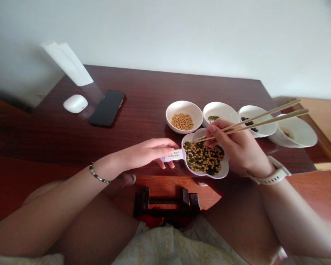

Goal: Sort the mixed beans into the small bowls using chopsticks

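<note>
My left hand (151, 152) pinches the white labelled handle (172, 155) of a lilac-rimmed, flower-shaped white dish (226, 171). The dish holds a mix of yellow soybeans, green beans and black beans (203, 158). My right hand (233, 145) grips wooden chopsticks (264, 121), their tips over the dish's far rim. Behind it stand white bowls of soybeans (184, 116), green beans (213, 118) and black beans (248, 121). A fourth white bowl (294, 131) sits farther right, its contents partly seen.
The bowls and dish rest on a dark reddish-brown wooden table (149, 95). At its back left lie a white computer mouse (75, 103) and a black phone (107, 108). A white paper sheet (67, 62) stands against the wall. A dark wooden stand (167, 203) sits on the floor below.
</note>
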Motion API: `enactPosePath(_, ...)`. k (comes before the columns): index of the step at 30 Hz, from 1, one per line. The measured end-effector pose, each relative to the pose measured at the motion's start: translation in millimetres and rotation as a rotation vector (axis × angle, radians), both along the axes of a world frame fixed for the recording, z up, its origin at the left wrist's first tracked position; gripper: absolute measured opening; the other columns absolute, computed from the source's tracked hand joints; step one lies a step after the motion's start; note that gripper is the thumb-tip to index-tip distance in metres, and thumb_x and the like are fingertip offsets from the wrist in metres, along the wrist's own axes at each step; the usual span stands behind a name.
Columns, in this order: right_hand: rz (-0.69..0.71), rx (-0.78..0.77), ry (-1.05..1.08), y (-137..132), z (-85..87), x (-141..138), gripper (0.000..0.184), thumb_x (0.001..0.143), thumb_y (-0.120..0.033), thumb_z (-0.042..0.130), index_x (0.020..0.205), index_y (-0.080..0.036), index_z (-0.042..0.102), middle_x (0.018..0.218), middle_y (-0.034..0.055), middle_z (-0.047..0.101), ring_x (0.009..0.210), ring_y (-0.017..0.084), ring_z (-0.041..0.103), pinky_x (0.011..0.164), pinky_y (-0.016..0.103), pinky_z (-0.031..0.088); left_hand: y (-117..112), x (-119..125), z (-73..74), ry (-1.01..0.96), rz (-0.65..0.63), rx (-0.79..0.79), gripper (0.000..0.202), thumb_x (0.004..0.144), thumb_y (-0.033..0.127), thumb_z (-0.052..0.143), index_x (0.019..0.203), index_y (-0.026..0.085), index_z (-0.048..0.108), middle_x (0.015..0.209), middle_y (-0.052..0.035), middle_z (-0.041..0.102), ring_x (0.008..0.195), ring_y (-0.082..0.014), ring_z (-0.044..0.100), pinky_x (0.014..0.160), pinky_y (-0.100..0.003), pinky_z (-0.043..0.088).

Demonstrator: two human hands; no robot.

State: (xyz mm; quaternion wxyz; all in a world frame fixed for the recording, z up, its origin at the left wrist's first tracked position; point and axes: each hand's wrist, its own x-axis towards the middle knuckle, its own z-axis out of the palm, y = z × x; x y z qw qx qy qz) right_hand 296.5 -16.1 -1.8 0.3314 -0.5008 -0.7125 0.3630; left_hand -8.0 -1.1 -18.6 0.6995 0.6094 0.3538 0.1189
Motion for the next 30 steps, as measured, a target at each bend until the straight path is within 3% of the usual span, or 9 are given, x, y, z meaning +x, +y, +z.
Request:
enactPosePath(12,0.005,-0.045,0.015,-1.7,0.4,-1.3,0.036,0.114,-0.054,0.059,0.098,-0.023,0.07,0.083,0.0025,0.071,0.077,0.02,0.071,0.07,0.035,0.052,0.9,-0.7,-1.1,-0.002,-0.007,-0.001,0.036,0.113,0.044,0.061,0.138,0.018,0.068,0.125,-0.0129,0.08,0.105,-0.0262,0.08,0.083,-0.035,0.063)
enactPosePath(19,0.023,-0.007,-0.002,-2.7,3.2,-2.7,0.037,0.116,-0.05,0.056,0.094,-0.023,0.068,0.084,0.0037,0.07,0.078,0.02,0.067,0.073,0.037,0.052,0.6,1.8,0.1,-0.004,0.007,-0.002,0.036,0.112,0.045,0.062,0.137,0.019,0.069,0.117,-0.011,0.082,0.104,-0.0258,0.08,0.082,-0.034,0.062)
enactPosePath(24,0.012,-0.083,0.036,-3.5,5.4,-3.5,0.036,0.115,-0.052,0.056,0.096,-0.025,0.07,0.084,0.0045,0.069,0.076,0.022,0.069,0.066,0.037,0.055,1.0,1.4,-1.4,-0.013,0.0,-0.012,0.036,0.113,0.044,0.061,0.138,0.019,0.068,0.116,-0.0106,0.082,0.105,-0.0257,0.08,0.083,-0.034,0.062)
enactPosePath(30,0.062,-0.03,0.013,-2.1,2.2,-3.2,0.036,0.115,-0.051,0.057,0.095,-0.023,0.068,0.086,0.003,0.068,0.079,0.02,0.069,0.072,0.036,0.052,1.8,1.6,-0.6,-0.002,-0.003,-0.001,0.036,0.113,0.045,0.061,0.137,0.02,0.069,0.114,-0.0102,0.082,0.104,-0.0257,0.08,0.082,-0.034,0.062)
